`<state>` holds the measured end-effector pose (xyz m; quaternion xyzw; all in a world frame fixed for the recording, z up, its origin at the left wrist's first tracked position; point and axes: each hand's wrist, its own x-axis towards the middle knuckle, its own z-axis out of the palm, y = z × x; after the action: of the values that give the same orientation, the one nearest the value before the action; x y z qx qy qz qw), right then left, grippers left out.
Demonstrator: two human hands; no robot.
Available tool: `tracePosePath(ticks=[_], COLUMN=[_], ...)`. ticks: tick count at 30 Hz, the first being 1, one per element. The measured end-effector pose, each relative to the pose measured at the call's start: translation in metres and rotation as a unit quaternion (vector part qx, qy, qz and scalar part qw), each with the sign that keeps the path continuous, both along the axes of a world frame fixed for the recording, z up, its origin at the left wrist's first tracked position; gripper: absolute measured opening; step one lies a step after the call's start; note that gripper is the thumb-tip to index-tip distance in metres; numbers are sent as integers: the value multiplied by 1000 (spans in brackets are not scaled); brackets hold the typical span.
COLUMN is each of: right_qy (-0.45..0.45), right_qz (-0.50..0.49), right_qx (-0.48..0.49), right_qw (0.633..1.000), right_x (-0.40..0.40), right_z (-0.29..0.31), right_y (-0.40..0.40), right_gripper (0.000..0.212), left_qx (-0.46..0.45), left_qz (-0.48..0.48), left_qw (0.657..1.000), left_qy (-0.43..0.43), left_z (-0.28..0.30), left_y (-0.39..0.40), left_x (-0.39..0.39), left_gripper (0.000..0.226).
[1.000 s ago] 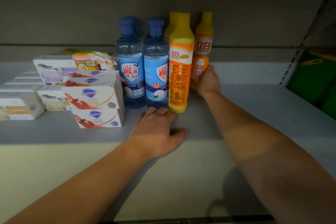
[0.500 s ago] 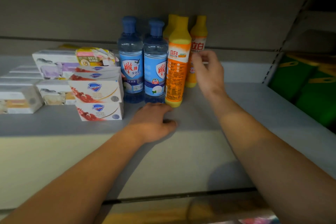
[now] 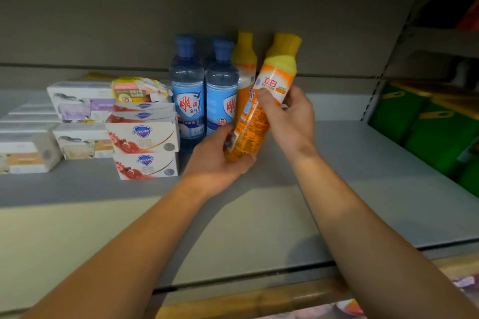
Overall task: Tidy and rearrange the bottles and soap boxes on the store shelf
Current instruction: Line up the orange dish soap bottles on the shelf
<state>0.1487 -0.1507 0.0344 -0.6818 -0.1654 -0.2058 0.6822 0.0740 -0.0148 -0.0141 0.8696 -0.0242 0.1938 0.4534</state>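
Here, your left hand [image 3: 215,160] cups the tilted orange detergent bottle [image 3: 259,109]'s base | right hand [image 3: 287,116] grips its middle | above the shelf [image 3: 363,163].

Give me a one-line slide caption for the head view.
Both hands, left and right, hold a tilted orange bottle beside blue bottles and stacked soap boxes.

Front orange bottle [image 3: 261,111]: no longer standing on the shelf [image 3: 363,163]; now lifted and tilted, cap leaning right.
My left hand [image 3: 220,160]: off the shelf surface, now cupping the bottle's base.
My right hand [image 3: 287,116]: moved from the rear bottle to grip this bottle's middle.
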Motion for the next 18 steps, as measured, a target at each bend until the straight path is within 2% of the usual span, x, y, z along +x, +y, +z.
tracePosePath(ticks=[2,7,11,13,15,16,18], right_qy=[49,100,142,149,149,153,169], right_qz=[50,130,252,285,304,303,266], right_qx=[68,149,314,359,400,410,402], right_qw=[995,975,905,876,852,847,860], right_x=[-6,-10,0,3,3,3,2], right_z=[1,0,7,7,4,3,3], right_y=[0,-6,-29,-39,-44,-45,-43], right_gripper=[29,38,57,48,32,27,21], left_qx=[-5,-32,-88,-158,-244,-272,-288], left_qz=[-5,18,-59,-148,-222,-238,-244], left_qw=[1000,999,994,972,931,915,904], left_qy=[-4,-23,33,89,156,181,200], left_z=[2,6,12,11,10,9,9], left_y=[-3,-6,-11,-11,-11,-11,-12], left_x=[-4,-6,-11,-13,-15,-16,-18], left_gripper=[59,49,45,44,44,42,41])
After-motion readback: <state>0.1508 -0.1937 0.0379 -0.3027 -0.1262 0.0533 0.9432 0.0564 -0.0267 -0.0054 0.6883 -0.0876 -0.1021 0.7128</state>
